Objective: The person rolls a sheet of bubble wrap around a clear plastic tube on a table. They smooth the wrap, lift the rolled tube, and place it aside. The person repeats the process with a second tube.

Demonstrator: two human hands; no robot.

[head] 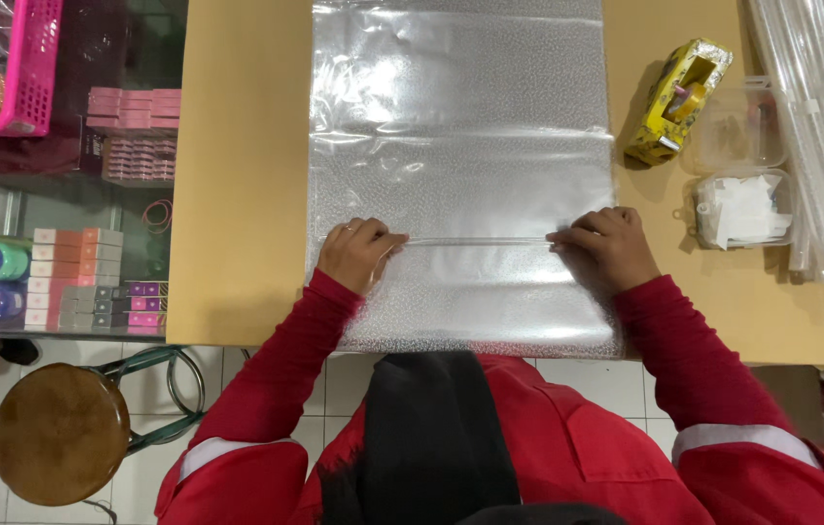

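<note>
A large sheet of clear, textured plastic film [460, 126] lies spread over a tan wooden table [237, 194]. A fold line runs across it between my two hands. My left hand [358, 253] pinches the film at the left end of that fold, fingers curled. My right hand [606, 248] pinches the right end of the same fold. Both arms wear red sleeves. The near part of the film reaches the table's front edge.
A yellow tape dispenser [676, 99] lies right of the film, next to two clear plastic boxes [740, 206], one with white pieces. Rolled clear plastic [820, 117] lies at the far right. A round brown stool [60, 433] stands lower left, beside a glass case of small boxes [81, 277] and a pink basket [28, 68].
</note>
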